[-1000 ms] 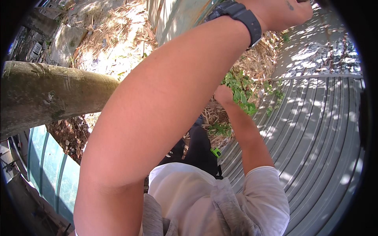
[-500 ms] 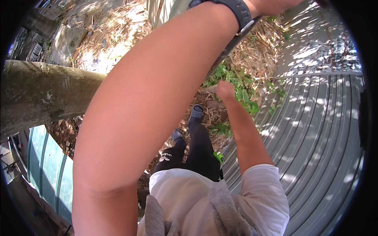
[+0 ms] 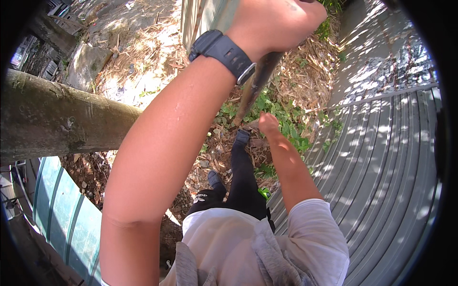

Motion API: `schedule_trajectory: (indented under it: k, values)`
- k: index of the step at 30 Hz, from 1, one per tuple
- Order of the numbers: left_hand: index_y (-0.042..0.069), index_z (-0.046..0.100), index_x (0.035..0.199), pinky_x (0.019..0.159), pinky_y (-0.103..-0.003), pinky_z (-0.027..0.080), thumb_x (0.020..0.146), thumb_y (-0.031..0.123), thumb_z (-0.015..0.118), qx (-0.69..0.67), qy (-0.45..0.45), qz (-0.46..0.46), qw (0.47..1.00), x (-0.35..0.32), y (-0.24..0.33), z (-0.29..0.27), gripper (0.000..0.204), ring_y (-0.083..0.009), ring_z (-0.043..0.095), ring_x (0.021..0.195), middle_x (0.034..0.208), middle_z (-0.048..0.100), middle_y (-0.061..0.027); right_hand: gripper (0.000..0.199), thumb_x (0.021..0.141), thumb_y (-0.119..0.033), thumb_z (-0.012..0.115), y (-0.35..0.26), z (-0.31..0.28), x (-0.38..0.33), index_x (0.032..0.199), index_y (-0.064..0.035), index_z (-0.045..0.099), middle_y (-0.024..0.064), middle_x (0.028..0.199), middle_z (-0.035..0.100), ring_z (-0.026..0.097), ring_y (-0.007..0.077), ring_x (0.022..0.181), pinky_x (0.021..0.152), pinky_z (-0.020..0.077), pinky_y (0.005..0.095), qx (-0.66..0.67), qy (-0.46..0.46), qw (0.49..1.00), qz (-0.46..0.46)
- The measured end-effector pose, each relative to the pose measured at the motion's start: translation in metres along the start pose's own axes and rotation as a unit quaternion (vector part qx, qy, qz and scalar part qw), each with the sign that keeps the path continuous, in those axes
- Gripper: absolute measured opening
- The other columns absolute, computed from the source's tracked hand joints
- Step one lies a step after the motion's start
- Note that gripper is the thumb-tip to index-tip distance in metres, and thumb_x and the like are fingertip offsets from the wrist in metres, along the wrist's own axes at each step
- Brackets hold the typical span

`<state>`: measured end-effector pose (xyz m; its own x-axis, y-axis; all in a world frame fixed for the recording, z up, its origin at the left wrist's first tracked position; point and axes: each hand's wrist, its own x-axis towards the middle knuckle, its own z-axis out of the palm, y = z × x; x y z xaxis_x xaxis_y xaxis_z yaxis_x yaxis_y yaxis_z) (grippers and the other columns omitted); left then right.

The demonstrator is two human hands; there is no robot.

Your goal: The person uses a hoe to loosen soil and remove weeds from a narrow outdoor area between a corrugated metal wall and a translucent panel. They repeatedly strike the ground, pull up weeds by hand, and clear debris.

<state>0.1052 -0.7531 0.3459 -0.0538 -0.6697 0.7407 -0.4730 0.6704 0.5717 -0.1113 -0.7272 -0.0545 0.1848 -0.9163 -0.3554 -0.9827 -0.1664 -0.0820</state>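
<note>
Here, the left hand point(image 3: 281, 26), a black watch point(image 3: 222, 50) on its wrist, is at the far side; its fingers are hidden, so I cannot tell whether they are clamped on the dark pole point(image 3: 254, 90). The pole slants from beneath that hand toward the ground, near a foot point(image 3: 242, 137). The right hand point(image 3: 268, 124) looks curled, beside green leaves point(image 3: 289, 127); whether it grips anything, I cannot tell. Ridged grey sheeting point(image 3: 381, 157) is at right.

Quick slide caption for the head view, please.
Left hand, dark watch on its wrist, at the visible top of a slanting pole; right hand lower, beside green leaves.
</note>
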Motion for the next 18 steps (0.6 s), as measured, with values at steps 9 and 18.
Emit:
schedule_trajectory:
  k: [9,18]
  values:
    - [0.004,0.072,0.108,0.08,-0.041,0.054,0.083,0.014,0.072,0.325,0.024,0.19,0.926,0.012,0.033,-0.097,0.027,-0.0355,0.066,0.095,0.105,0.072,-0.0116,0.036,0.092,-0.015,0.063,0.001,-0.019,-0.019,0.126,-0.0041,0.066,0.0203,0.112,0.073,0.07,0.0379,0.107,0.092,0.0573,0.045,0.027,-0.093,0.995,-0.027]
    - [-0.002,0.059,0.117,0.069,-0.038,0.053,0.082,0.018,0.07,-0.23,0.047,-0.158,0.959,-0.032,0.102,-0.116,0.041,-0.0277,0.065,0.074,0.084,0.065,-0.0149,0.034,0.087,-0.028,0.075,-0.006,-0.022,0.006,0.116,-0.0094,0.075,0.0162,0.118,0.073,0.071,0.0331,0.109,0.088,0.0592,0.0424,-0.007,-0.161,0.987,-0.001]
